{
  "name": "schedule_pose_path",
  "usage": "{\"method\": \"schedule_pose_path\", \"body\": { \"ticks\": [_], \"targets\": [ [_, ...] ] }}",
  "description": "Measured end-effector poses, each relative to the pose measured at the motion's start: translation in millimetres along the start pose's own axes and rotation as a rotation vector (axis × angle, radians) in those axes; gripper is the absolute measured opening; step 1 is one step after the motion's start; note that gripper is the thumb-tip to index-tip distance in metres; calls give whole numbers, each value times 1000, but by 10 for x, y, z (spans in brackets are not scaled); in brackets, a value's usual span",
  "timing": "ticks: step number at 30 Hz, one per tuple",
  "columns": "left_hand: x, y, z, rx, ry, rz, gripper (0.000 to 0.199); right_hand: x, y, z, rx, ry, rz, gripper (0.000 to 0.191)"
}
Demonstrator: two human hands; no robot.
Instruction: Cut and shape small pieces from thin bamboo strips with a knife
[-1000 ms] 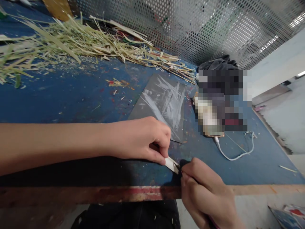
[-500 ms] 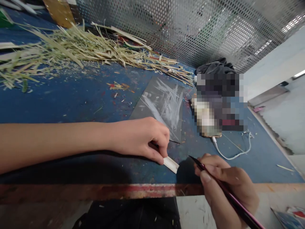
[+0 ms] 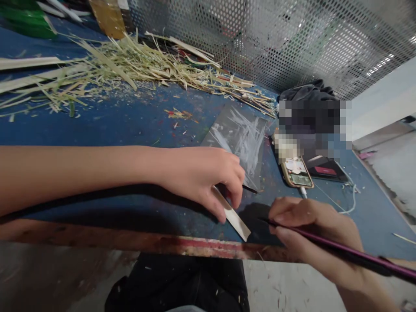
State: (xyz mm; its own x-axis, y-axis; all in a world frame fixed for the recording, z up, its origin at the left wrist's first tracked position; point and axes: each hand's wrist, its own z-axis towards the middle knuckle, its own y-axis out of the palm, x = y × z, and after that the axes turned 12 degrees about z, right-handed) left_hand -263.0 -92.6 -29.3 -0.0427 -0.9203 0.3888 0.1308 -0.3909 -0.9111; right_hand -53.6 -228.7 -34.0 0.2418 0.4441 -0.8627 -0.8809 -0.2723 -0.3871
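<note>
My left hand bends over a pale strip, which looks like split bamboo, near the table's front edge. Its thumb is against one side of the strip and its fingers curl on the other. The strip's near end sticks out toward me. To the right, my right hand pinches a slim purple pen-shaped tool. The tool's dark pointed tip is a short gap to the right of the strip. Whether that tip is a nib or a blade I cannot tell.
Behind my left hand lies a dark scratched sheet. A plugged-in phone lies to the right, partly blurred. Bamboo shavings heap along the back before a perforated metal screen. A green bottle is at the far left.
The view has shifted slightly. More of the strip now shows below my left hand, whose thumb and fingers are further apart. The tool has tilted flatter in my right hand.
</note>
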Motion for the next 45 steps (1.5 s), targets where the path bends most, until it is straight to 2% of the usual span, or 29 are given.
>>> {"method": "schedule_pose_path", "body": {
  "ticks": [5, 8, 11, 14, 19, 23, 28, 31, 35, 40, 43, 45],
  "targets": [
    [-77, 29, 14, -71, 7, -104, 12, 101, -63, 133, -174, -6, 101, 19],
    [-131, 36, 7, 0, 61, -115, 17, 110, 27, 212, -254, -69, 94, 23],
    [-152, 47, -14, 77, 49, -111, 20, 112, 122, 268, -262, -137, 68, 25],
    [-126, 68, -24, 55, 1, -86, 14, 137, 149, 277, -241, -176, 26, 24],
    [-91, 119, 4, 2, -35, -53, 12, 192, 114, 208, -322, -221, -41, 24],
    [-101, 130, 31, -14, -10, -38, 9, 239, 129, 102, -334, -135, -91, 35],
    [-109, 128, 37, -14, -12, -46, 9, 238, 183, 40, -320, -13, -110, 32],
    [-114, 130, 33, -12, -8, -57, 8, 171, 197, 88, -339, -12, -149, 34],
    [-114, 121, 29, -22, -5, -59, 8, 130, 183, 88, -299, -32, -176, 35],
    [-114, 104, 33, -14, -11, -76, 10, 177, 102, 20, -430, 148, -73, 29],
    [-129, 115, 40, -31, 3, -69, 8, 177, -7, 21, -474, 104, -61, 35],
    [-139, 131, 40, -37, 10, -67, 7, 143, -93, 13, -363, 39, -75, 39]
  ]
}}
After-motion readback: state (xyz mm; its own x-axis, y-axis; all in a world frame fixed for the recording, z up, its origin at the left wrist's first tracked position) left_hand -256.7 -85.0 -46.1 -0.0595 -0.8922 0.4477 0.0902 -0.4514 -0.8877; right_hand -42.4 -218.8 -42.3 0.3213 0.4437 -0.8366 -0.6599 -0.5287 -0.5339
